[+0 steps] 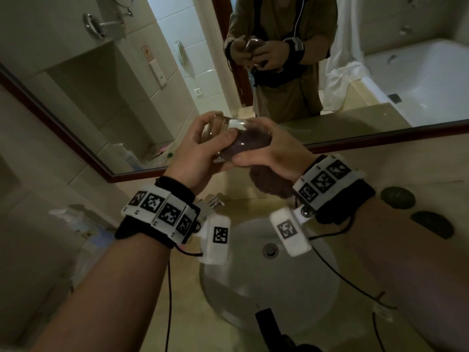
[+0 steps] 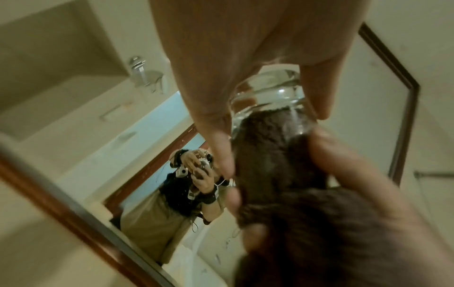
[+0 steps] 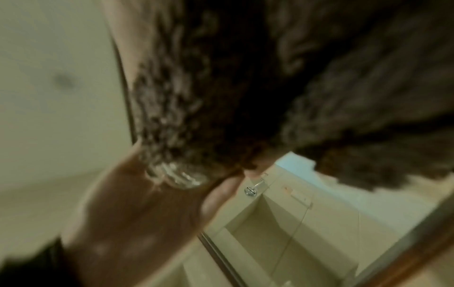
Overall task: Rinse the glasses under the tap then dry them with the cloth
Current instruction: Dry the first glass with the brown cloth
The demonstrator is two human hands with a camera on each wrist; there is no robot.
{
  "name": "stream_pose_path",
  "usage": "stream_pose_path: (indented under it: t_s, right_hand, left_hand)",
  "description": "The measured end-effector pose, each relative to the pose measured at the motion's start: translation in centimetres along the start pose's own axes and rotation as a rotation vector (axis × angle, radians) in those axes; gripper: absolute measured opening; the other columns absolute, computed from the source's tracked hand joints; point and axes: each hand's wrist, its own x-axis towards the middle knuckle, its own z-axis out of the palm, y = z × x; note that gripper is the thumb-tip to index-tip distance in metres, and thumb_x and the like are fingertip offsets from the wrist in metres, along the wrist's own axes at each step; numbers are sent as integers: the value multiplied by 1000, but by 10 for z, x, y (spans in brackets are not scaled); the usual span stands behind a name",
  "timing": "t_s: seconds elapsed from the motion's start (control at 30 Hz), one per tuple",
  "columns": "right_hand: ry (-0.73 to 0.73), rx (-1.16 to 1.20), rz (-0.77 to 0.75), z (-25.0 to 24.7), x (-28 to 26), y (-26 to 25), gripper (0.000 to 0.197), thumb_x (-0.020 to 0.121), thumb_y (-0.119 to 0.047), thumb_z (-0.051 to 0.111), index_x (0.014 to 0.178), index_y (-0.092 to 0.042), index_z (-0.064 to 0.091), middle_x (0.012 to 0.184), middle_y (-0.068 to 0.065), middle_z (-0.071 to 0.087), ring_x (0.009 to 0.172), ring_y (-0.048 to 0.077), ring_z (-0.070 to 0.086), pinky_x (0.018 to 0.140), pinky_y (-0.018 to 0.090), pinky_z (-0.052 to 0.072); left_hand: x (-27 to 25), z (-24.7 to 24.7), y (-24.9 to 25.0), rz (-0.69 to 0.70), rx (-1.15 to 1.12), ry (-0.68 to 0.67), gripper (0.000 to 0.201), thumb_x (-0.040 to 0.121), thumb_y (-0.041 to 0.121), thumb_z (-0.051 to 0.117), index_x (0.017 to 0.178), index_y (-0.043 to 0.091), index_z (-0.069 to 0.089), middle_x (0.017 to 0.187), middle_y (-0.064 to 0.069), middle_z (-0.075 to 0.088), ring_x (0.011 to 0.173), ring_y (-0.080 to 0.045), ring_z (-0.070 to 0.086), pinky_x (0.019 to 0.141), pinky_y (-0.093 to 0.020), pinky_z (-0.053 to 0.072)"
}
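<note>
Both forearms reach out over the sink (image 1: 269,295), so any drips land in the basin. Left hand (image 1: 200,148) wraps the glass (image 1: 228,133) near its base, tipped on its side above the sink's back edge, mouth toward the right hand (image 1: 274,151). That one is pinching the brown cloth (image 1: 269,184) and stuffing it inside, so drying looks underway. Wrists are raised and angled inward.

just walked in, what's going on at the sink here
A person is drying a clear glass over the basin. The left hand grips the glass near its base, tilted on its side, while the right hand holds a dark brown cloth stuffed inside it.
</note>
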Motion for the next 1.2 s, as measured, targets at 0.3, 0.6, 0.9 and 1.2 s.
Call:
stream_pose_path:
  t_s: [0.3, 0.6, 0.9, 1.2]
  right_hand:
    - [184, -114, -157, 45, 6, 5, 85, 63, -14, 86, 130, -25, 36, 106, -14, 57, 92, -6, 59, 76, 3, 44]
    - [235, -313, -186, 67, 10, 4, 83, 64, -27, 85, 130, -32, 35, 110, -14, 56, 98, 0, 58, 81, 8, 43]
    - [-54, 185, 50, 36, 3, 7, 54, 65, -4, 78, 108, -25, 54, 98, -2, 65, 77, 8, 68, 66, 23, 53]
    - [88, 101, 26, -2, -9, 15, 59, 70, -11, 81, 120, -20, 49, 106, -3, 62, 89, 11, 66, 71, 19, 53]
  left_hand:
    - [-1, -24, -3, -30, -98, 77, 46, 91, 18, 64, 133, 7, 49, 117, -17, 66, 96, -29, 70, 67, -37, 59]
    - [-5, -46, -3, -131, -185, -1, 57, 90, 32, 63, 138, 9, 44, 123, -17, 61, 100, -31, 69, 68, -39, 61]
    - [3, -35, -16, -36, 1, -24, 43, 86, 9, 68, 123, 21, 52, 118, -11, 62, 103, -33, 67, 77, -54, 58]
    - [12, 11, -24, -101, -74, 15, 47, 92, 14, 61, 135, 22, 46, 126, -13, 57, 105, -32, 67, 73, -44, 60]
